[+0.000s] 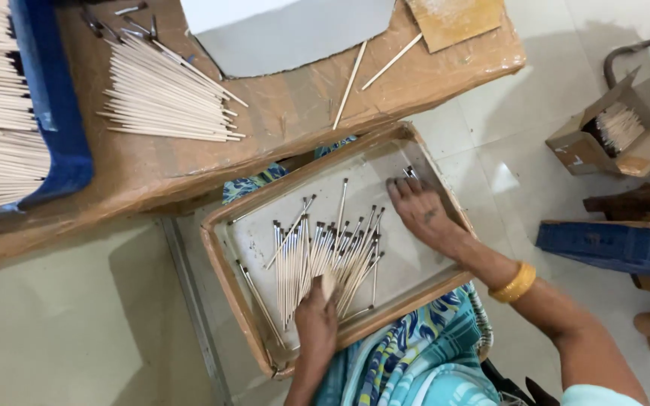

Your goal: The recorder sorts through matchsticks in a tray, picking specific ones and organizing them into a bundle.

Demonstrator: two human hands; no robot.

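A shallow cardboard tray (223,248) rests on my lap and holds several thin pale sticks with dark tips (329,252), fanned across its middle. My left hand (316,319) lies at the tray's near edge, its fingers resting on the lower ends of the sticks. My right hand (419,209) lies flat, palm down, in the tray's far right corner with fingers spread, touching a couple of dark-tipped sticks (411,174) there. A gold bangle (514,283) sits on my right wrist.
A taped brown low table (280,113) holds a loose pile of plain sticks (163,94), a blue crate of sticks (9,105), a white sheet (287,30) and stray sticks. A small cardboard box of sticks (618,128) and a blue crate (615,248) stand on the tiled floor at right.
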